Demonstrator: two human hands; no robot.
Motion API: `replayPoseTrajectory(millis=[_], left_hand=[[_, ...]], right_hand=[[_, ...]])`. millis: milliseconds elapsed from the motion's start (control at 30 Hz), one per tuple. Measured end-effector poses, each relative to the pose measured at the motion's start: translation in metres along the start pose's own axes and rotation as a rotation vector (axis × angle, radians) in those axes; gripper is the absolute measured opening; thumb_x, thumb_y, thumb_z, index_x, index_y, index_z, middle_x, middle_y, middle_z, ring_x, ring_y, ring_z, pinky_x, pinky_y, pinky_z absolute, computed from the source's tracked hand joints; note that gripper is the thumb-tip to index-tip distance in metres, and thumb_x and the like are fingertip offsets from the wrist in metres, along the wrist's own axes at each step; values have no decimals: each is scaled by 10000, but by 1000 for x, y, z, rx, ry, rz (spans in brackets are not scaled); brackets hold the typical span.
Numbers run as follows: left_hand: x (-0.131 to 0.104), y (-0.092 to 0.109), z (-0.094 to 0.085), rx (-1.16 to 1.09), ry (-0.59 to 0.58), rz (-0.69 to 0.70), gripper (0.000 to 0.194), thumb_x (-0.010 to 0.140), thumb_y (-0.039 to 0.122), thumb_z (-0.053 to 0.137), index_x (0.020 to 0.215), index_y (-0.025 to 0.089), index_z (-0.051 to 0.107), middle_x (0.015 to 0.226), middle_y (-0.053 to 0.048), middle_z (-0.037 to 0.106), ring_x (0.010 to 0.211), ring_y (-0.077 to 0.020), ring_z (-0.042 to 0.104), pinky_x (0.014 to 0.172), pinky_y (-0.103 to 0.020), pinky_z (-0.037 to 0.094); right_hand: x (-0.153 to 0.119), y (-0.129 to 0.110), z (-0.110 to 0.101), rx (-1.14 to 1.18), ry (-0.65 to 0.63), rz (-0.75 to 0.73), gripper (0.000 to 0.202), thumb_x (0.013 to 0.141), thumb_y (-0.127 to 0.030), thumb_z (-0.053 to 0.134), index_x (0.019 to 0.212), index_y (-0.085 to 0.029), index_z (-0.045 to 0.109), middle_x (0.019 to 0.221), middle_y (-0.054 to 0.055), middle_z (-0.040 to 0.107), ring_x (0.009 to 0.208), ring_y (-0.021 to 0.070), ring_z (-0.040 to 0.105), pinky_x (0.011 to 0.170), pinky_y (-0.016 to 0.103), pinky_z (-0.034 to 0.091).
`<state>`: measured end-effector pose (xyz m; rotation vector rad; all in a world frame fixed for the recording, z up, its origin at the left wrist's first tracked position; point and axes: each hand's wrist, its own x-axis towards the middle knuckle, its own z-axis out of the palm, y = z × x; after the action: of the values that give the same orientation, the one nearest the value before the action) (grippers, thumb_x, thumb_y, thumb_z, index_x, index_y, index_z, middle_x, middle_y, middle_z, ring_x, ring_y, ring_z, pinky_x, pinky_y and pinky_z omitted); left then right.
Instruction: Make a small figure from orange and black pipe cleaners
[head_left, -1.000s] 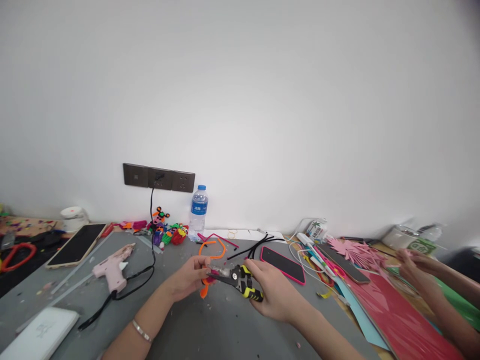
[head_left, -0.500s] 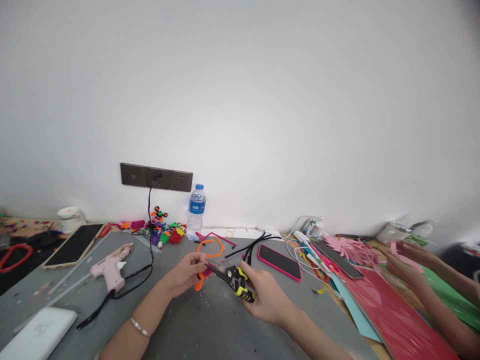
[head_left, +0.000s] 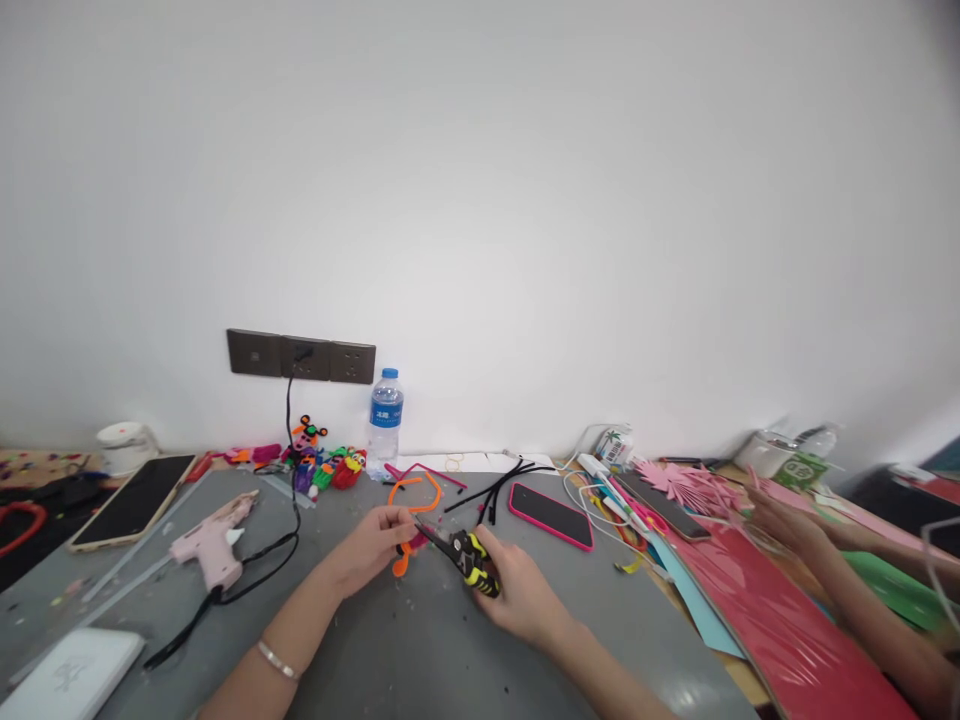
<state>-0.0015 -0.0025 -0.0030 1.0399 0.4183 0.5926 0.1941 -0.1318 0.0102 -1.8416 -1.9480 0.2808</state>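
Between its fingertips my left hand pinches a small orange and magenta pipe-cleaner piece, partly hidden by the fingers. My right hand grips the black and yellow handles of a pair of pliers. Their dark pointed jaws reach left to my left fingertips, close to the piece; whether they touch it I cannot tell. Behind my hands lie a bent orange pipe cleaner, a magenta one and several black ones.
A pink glue gun with a black cord lies left, near a white power bank. Behind stand a water bottle and small pipe-cleaner figures. Right are a pink-edged phone, red sheets and another person's hands.
The view has shifted slightly, so most things sit a little further left. My hands keep their hold on the piece and the pliers. The other person's hands have moved left and lower.
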Motion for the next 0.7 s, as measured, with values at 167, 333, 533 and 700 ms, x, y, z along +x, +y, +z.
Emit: replayPoseTrajectory(millis=[167,333,533,700], left_hand=[[-1,2,6,13,37,7,329,678,340,791,602,155,530,575,5,558,542,-102,504,485,-203,378],[-2,6,8,15,35,8,337,682,366,784,596,152,537,577,9,536,540,-96,475,461,-197,344],[-4,8,12,-32,29,15,341,633,333,826,568,146,549,573,2,569,564,-101,509,542,-211,371],[-6,9,13,-40,7,24,313,641,320,824,586,137,576,586,2,577,571,-96,510,567,-211,377]], right_hand=[[0,2,19,18,155,77,334,619,-76,453,916,-228,459,924,59,611,863,222,557,704,251,374],[1,4,27,-10,120,95,289,630,-101,490,881,-235,437,871,35,630,792,216,584,632,237,349],[3,10,28,-70,97,101,276,641,-115,504,889,-232,474,787,24,645,753,224,605,608,242,328],[2,9,28,-41,90,118,260,678,-141,499,925,-221,498,805,35,645,770,232,605,636,256,370]])
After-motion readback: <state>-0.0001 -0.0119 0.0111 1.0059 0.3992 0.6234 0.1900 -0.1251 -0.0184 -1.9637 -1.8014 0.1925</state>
